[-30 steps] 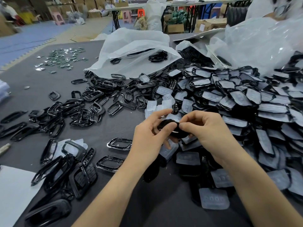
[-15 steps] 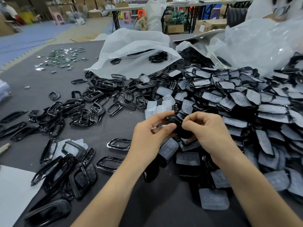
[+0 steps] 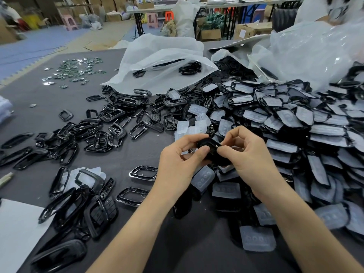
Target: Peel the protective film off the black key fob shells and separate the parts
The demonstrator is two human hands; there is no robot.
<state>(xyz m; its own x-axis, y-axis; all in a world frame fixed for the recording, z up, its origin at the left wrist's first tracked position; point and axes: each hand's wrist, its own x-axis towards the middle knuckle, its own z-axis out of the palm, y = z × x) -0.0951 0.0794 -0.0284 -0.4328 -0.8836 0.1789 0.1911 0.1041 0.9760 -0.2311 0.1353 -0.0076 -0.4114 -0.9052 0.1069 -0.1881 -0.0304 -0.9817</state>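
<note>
- One small glossy black plastic key fob shell (image 3: pixel 209 144) is held up off the table between both hands, just over the near edge of the heap. I'd guess that is so both sets of fingertips can work its edges.
- The left hand (image 3: pixel 177 160) has thumb and fingers curled round the shell's left end, steadying it.
- The right hand (image 3: pixel 250 160) is bent in tight, thumb and forefinger pinching the shell's upper right edge, probably after a film corner or a seam. I cannot tell whether anything has lifted.
- To the right lies a big heap of black shells faced with cloudy matte film (image 3: pixel 285 119), overlapping like scales and easy to reach.
- To the left, thin shiny black rim frames (image 3: pixel 110 123) are scattered loose on the dark grey felt-like table cover (image 3: pixel 39 95), seemingly the separated-parts side.
- Behind them, a crumpled translucent white plastic bag (image 3: pixel 161 62) lies open with a few black pieces in it.
</note>
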